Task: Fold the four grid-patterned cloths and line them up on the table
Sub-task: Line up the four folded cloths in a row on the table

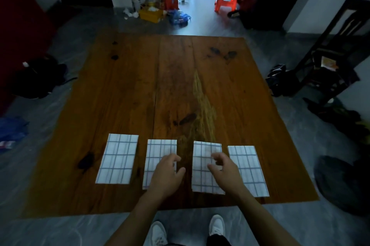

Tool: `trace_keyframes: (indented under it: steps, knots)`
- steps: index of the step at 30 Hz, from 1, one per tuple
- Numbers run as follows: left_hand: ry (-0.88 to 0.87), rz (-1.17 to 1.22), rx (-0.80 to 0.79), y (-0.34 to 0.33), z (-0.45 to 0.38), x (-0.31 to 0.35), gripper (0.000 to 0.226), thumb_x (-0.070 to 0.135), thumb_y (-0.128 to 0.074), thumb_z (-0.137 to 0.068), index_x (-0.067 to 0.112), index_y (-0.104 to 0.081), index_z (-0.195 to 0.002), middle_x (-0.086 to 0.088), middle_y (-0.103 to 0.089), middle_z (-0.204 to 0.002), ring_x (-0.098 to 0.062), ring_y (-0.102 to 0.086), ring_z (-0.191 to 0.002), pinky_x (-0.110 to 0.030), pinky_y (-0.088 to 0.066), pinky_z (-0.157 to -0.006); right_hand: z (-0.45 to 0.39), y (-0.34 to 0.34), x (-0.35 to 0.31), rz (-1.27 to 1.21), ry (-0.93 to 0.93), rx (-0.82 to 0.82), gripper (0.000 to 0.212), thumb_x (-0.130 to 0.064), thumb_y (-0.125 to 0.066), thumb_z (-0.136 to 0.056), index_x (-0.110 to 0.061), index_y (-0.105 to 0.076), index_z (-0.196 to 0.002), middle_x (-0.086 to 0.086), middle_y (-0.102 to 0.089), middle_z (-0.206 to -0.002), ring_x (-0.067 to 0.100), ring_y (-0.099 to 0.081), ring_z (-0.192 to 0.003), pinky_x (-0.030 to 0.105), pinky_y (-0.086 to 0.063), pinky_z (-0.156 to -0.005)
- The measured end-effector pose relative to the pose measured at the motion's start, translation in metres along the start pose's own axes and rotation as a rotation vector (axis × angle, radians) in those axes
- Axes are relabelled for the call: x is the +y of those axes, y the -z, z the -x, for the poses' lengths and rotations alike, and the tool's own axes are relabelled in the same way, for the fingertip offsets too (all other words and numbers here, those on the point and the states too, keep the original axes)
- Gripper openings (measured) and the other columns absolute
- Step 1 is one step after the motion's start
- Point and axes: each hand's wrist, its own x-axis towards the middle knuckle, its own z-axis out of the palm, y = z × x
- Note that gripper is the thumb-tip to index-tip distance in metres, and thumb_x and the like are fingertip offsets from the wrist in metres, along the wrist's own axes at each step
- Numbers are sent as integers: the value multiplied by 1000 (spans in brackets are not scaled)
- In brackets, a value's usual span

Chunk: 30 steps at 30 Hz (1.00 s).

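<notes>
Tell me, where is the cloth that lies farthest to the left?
In the head view the leftmost cloth lies folded on the wooden table near its front edge, left of the second cloth and set slightly farther back.

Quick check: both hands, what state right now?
Left hand: open, fingers loosely curled, holding nothing.
Right hand: open, fingers loosely curled, holding nothing.

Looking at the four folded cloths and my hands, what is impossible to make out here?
Head view only:
- Second cloth: near right part hidden under the left hand.
- Third cloth: right edge partly hidden by the right hand.
- Whether either hand touches cloth: unclear.
- Layers in each fold: not visible from above.
</notes>
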Motion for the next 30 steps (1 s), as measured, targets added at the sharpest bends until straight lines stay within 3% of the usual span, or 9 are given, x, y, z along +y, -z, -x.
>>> trace_keyframes:
  steps: [5, 9, 11, 14, 17, 21, 23, 26, 30]
  knots:
    - [124, 28, -16, -40, -2, 28, 27, 31, -65, -91, 28, -57, -116, 15, -58, -112, -3, -56, -105, -15, -45, -79, -11, 32, 28, 34, -31, -62, 33, -32, -64, -90, -29, -53, -121, -12, -56, -114, 6, -56, -105, 33, -53, -90]
    - [208, 0, 13, -68, -2, 34, 31, 34, -65, -90, 25, -57, -119, 9, -61, -114, -4, -57, -100, -20, -48, -79, -14, 41, 44, 17, -18, -155, 22, -30, -63, -91, -29, -55, -111, -10, -59, -104, 2, -59, -94, 24, -54, -77]
    - [236, -40, 44, -75, 0, 36, 33, 34, -64, -91, 23, -56, -121, 8, -59, -116, -3, -55, -99, -15, -44, -73, -12, 44, 47, 32, 0, -195, 19, -28, -63, -92, -28, -55, -109, -10, -58, -101, 2, -58, -91, 20, -51, -71]
    - [246, -53, 57, -80, 4, 38, 33, 33, -63, -93, 21, -56, -123, 7, -59, -116, -1, -53, -95, -11, -41, -66, -10, 44, 53, 38, -3, -231, 21, -29, -63, -91, -28, -54, -110, -10, -59, -103, 3, -58, -92, 23, -53, -77]
    - [243, -64, 63, -80, 7, 37, 34, 32, -64, -92, 20, -56, -122, 7, -58, -116, -1, -52, -95, -12, -41, -70, -8, 40, 53, 42, -13, -244, 29, -32, -62, -91, -27, -52, -117, -10, -56, -111, 4, -56, -98, 23, -52, -79]
    - [227, -57, 79, -81, 9, 35, 29, 35, -61, -94, 21, -57, -119, 7, -60, -114, 2, -53, -89, -12, -42, -66, -8, 33, 53, 35, -22, -258, 44, -37, -62, -87, -26, -48, -127, -7, -55, -118, 8, -56, -106, 34, -54, -90]
    - [231, -41, 73, -82, 11, 34, 32, 35, -60, -94, 19, -57, -122, 5, -60, -116, -2, -56, -94, -15, -47, -71, -7, 31, 52, 22, -38, -246, 44, -37, -63, -88, -27, -48, -128, -8, -55, -117, 8, -56, -104, 34, -55, -89]
    - [230, -44, 53, -85, 14, 30, 41, 35, -63, -90, 19, -54, -127, 2, -58, -122, -10, -57, -107, -31, -53, -90, -7, 28, 53, 15, -34, -232, 46, -34, -64, -89, -25, -45, -131, -10, -51, -114, 6, -54, -101, 26, -52, -84]
    - [232, -34, 67, -89, 20, 26, 45, 35, -65, -90, 20, -52, -130, 2, -56, -127, -11, -55, -113, -30, -51, -95, -8, 24, 52, -6, -37, -228, 56, -35, -65, -90, -24, -41, -139, -4, -50, -128, 6, -51, -107, 22, -49, -83]
